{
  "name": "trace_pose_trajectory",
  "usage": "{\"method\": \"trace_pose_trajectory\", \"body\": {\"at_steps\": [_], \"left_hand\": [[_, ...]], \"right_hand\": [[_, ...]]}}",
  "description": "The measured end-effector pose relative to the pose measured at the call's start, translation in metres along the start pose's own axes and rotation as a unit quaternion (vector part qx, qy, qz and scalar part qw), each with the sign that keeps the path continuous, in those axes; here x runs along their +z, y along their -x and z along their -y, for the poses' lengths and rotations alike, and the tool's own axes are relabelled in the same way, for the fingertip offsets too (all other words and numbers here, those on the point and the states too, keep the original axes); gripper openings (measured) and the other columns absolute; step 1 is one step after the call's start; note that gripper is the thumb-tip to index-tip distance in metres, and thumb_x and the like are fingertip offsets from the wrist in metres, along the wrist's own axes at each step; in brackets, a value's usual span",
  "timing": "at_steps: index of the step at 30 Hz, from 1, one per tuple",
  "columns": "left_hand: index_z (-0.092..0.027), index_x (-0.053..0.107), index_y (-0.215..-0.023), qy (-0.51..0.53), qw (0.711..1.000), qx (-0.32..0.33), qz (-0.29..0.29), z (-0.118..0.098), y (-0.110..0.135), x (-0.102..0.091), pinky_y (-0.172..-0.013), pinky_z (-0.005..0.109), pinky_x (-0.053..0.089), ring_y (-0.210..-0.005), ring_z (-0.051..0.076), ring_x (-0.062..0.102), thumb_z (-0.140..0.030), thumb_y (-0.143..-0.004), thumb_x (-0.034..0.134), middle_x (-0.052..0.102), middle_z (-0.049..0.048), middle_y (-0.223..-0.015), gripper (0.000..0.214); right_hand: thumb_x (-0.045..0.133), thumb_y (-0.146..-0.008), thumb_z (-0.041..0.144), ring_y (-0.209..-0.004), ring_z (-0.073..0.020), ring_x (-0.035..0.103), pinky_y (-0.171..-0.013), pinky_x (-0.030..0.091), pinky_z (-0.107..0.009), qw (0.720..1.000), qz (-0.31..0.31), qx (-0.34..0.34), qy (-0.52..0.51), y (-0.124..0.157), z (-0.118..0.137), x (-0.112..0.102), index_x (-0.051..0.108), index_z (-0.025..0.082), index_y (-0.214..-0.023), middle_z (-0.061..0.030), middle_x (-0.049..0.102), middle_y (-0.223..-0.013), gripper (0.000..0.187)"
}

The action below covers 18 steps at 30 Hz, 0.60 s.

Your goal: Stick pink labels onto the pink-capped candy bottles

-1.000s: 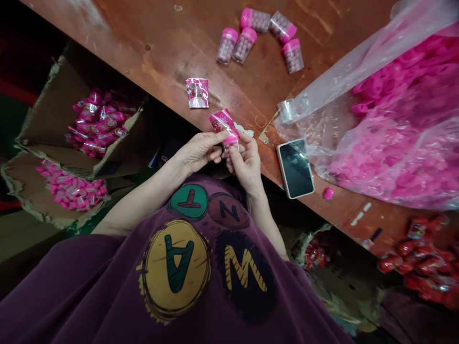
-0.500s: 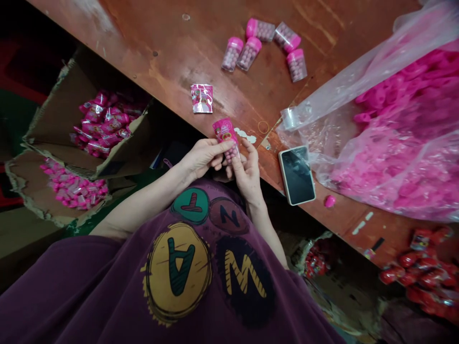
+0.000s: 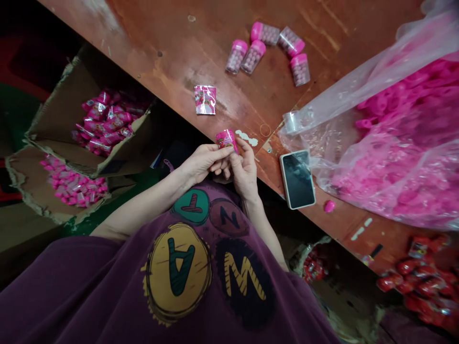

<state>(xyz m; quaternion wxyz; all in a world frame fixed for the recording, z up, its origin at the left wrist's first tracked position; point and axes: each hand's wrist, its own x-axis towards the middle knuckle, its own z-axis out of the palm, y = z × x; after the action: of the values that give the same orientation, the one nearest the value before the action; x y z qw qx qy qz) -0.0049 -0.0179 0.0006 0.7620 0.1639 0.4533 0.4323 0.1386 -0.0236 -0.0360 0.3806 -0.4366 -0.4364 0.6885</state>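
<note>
Between my two hands is a small jar in a pink printed sleeve (image 3: 226,138), near the table's front edge. My left hand (image 3: 204,161) pinches it from the left, thumb across its lower part. From the right, my right hand (image 3: 245,168) closes on it with thumb and fingers. My fingers hide the jar's lower end. Just beyond lies a small stack of flat, shiny pink printed sleeves (image 3: 205,100). Farther back, several clear jars (image 3: 253,56) with pink caps and pink candy balls lie on the table.
On the right are a phone (image 3: 297,179), a pink cap (image 3: 329,206) and a large plastic bag (image 3: 387,177) of pink parts. Red wrapped items (image 3: 426,282) sit at the lower right. To the left, a cardboard box (image 3: 53,114) holds pink wrapped jars; small pink-capped pieces (image 3: 77,186) lie below it.
The sleeve has come down over the jar; the candy balls that showed below it are now hidden. Both hands have moved slightly down, toward my body.
</note>
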Motion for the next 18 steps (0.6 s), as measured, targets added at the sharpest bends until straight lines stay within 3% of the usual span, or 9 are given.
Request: {"method": "trace_pose_trajectory", "body": {"at_steps": [3,5,7,9,11,12,14,16,18], "left_hand": [[-0.01,0.072,-0.079,0.024,0.998,0.02,-0.055,-0.013,0.013,-0.02,-0.044,0.02,0.039,-0.041,0.003,0.038,-0.041,-0.079,0.095,0.062,0.0004,-0.06,0.039],[-0.011,0.072,-0.084,0.06,0.985,0.073,-0.147,-0.03,0.029,-0.051,-0.047,0.021,0.042,-0.044,0.002,0.034,-0.041,-0.083,0.093,0.072,0.0045,-0.077,0.036],[-0.014,0.068,-0.083,0.117,0.94,0.13,-0.294,-0.047,0.048,-0.091,-0.047,0.019,0.039,-0.048,0.003,0.032,-0.046,-0.097,0.078,0.077,0.0068,-0.092,0.036],[-0.016,0.063,-0.083,0.176,0.867,0.141,-0.445,-0.058,0.064,-0.129,-0.048,0.017,0.037,-0.05,0.004,0.033,-0.048,-0.111,0.055,0.077,0.0049,-0.088,0.044],[-0.016,0.061,-0.084,0.202,0.824,0.127,-0.514,-0.062,0.07,-0.152,-0.049,0.017,0.036,-0.05,0.005,0.036,-0.042,-0.116,0.035,0.073,0.0032,-0.077,0.049],[-0.016,0.061,-0.085,0.207,0.819,0.121,-0.521,-0.061,0.069,-0.156,-0.049,0.017,0.036,-0.05,0.006,0.037,-0.038,-0.116,0.033,0.07,0.0027,-0.073,0.048],[-0.015,0.064,-0.088,0.206,0.837,0.117,-0.493,-0.054,0.059,-0.147,-0.048,0.018,0.036,-0.048,0.006,0.04,-0.033,-0.114,0.039,0.068,0.0027,-0.071,0.04],[-0.014,0.069,-0.091,0.187,0.875,0.121,-0.429,-0.045,0.043,-0.123,-0.046,0.019,0.035,-0.045,0.005,0.039,-0.033,-0.109,0.051,0.069,0.0032,-0.075,0.031],[-0.015,0.072,-0.093,0.139,0.91,0.142,-0.364,-0.041,0.026,-0.096,-0.043,0.021,0.033,-0.043,0.004,0.038,-0.038,-0.103,0.062,0.07,0.0028,-0.078,0.028]], "right_hand": [[0.063,-0.099,0.068,-0.046,-0.0086,0.048,-0.044,0.038,-0.024,0.999,0.045,0.001,0.029,-0.009,0.005,0.003,0.045,0.031,-0.145,0.0079,0.06,-0.072,0.061],[0.058,-0.103,0.064,-0.05,-0.0084,0.05,-0.05,0.042,-0.025,0.993,0.05,-0.041,0.095,-0.024,0.012,0.006,0.052,0.028,-0.14,0.0051,0.064,-0.078,0.052],[0.053,-0.108,0.056,-0.065,-0.0123,0.061,-0.066,0.053,-0.029,0.97,0.034,-0.132,0.203,-0.049,0.02,0.01,0.063,0.025,-0.132,-0.0005,0.069,-0.086,0.04],[0.047,-0.111,0.046,-0.094,-0.0201,0.069,-0.092,0.058,-0.039,0.92,0.025,-0.222,0.323,-0.08,0.028,0.017,0.07,0.022,-0.125,-0.009,0.073,-0.105,0.036],[0.043,-0.112,0.039,-0.118,-0.0275,0.065,-0.11,0.052,-0.048,0.862,0.033,-0.253,0.439,-0.11,0.031,0.026,0.071,0.019,-0.128,-0.0165,0.07,-0.127,0.038],[0.044,-0.111,0.039,-0.126,-0.0312,0.061,-0.114,0.049,-0.052,0.833,0.036,-0.246,0.494,-0.121,0.032,0.031,0.07,0.017,-0.133,-0.0193,0.066,-0.137,0.041],[0.047,-0.11,0.043,-0.134,-0.0378,0.054,-0.114,0.045,-0.059,0.777,0.03,-0.219,0.59,-0.135,0.029,0.04,0.065,0.015,-0.144,-0.0229,0.057,-0.153,0.048],[0.047,-0.11,0.047,-0.135,-0.0411,0.05,-0.111,0.043,-0.061,0.737,0.011,-0.203,0.644,-0.136,0.025,0.046,0.061,0.015,-0.15,-0.0235,0.052,-0.16,0.053],[0.045,-0.111,0.047,-0.132,-0.0394,0.051,-0.106,0.044,-0.058,0.719,-0.008,-0.203,0.664,-0.131,0.022,0.049,0.061,0.018,-0.15,-0.0224,0.055,-0.157,0.052]]}}
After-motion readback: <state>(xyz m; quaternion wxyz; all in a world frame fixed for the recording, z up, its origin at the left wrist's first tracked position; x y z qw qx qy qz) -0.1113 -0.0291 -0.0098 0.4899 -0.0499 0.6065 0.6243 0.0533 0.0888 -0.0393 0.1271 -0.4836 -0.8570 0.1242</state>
